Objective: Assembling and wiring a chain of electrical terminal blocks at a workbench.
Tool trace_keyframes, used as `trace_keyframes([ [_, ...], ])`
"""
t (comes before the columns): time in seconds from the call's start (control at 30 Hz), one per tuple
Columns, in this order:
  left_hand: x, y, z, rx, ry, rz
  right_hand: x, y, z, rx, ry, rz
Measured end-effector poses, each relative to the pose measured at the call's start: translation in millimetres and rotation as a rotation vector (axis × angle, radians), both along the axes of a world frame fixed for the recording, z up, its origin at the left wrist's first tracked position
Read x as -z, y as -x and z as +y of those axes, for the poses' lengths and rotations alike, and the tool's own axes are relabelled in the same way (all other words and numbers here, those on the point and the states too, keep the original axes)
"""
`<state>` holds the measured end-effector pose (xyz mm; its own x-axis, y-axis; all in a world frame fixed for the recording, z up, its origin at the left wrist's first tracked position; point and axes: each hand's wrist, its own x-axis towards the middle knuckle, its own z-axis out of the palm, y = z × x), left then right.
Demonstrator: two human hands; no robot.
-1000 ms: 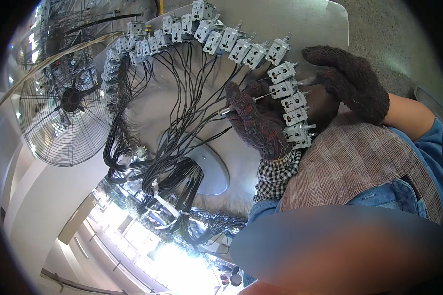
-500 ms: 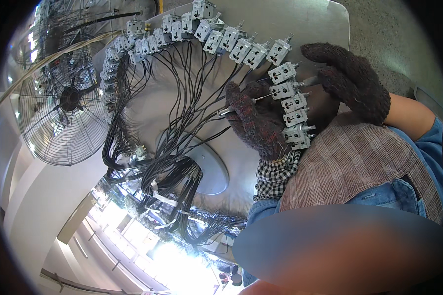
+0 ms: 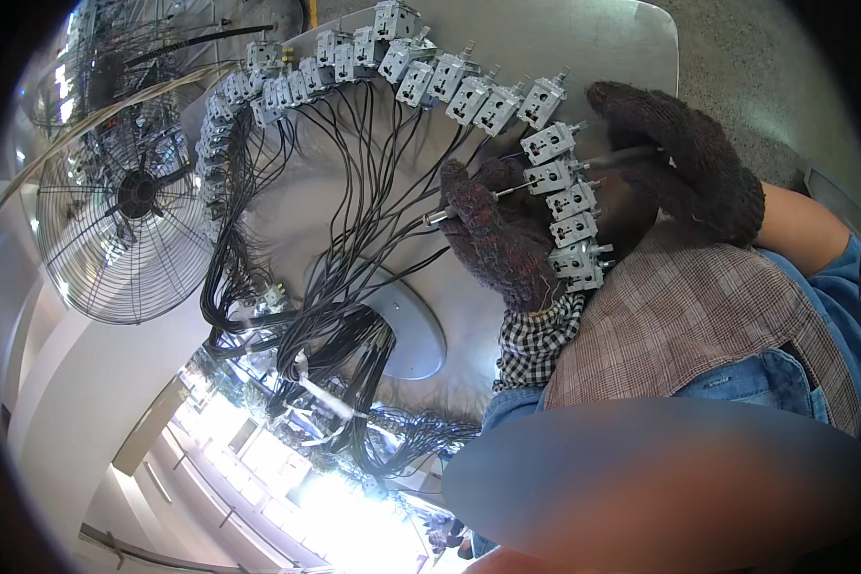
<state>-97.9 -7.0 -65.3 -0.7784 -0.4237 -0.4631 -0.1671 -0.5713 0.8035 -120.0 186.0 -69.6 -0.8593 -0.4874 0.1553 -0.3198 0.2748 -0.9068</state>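
My left hand point(image 3: 497, 230), in a dark knitted glove, pinches a black cable with a metal end fitting point(image 3: 435, 218). A thin metal rod runs from that grip to one of the small silver metal blocks point(image 3: 548, 178) in a curved row. To the right of the blocks is my right hand point(image 3: 703, 163), also gloved, its fingers curled and partly hidden in shadow. Between its fingers and the blocks lies a slim dark rod point(image 3: 627, 156); what exactly it is I cannot make out.
More silver blocks point(image 3: 414, 81) curve along the edge of the metal table point(image 3: 603, 48), with black cables point(image 3: 354, 191) trailing from them. These gather in a bundle over a rounded grey plate point(image 3: 416, 335). A large wire-caged fan point(image 3: 134, 196) stands at left.
My right hand has shifted slightly right, away from the blocks, and its fingers have loosened a little, showing more of the dark rod. My left hand stays nearly still.
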Motion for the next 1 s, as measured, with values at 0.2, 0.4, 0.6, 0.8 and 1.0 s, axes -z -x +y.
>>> trace_keyframes([
  [0.2, 0, 0, 2, -0.011, 0.021, 0.021, 5, -4, -2, 0.085, -0.047, -0.003],
  [0.4, -1, -2, 2, -0.003, 0.054, 0.009, 3, -4, -7, 0.14, 0.0, -0.123],
  [0.6, 7, -5, -6, -0.074, 0.024, -0.012, -1, -3, -6, 0.121, 0.08, -0.137],
  [0.8, -5, -3, 3, -0.075, -0.026, 0.072, -4, -3, -2, 0.092, -0.026, -0.145],
  [1.0, -10, -5, -1, -0.003, -0.072, 0.058, 3, -3, -6, 0.101, -0.08, 0.065],
])
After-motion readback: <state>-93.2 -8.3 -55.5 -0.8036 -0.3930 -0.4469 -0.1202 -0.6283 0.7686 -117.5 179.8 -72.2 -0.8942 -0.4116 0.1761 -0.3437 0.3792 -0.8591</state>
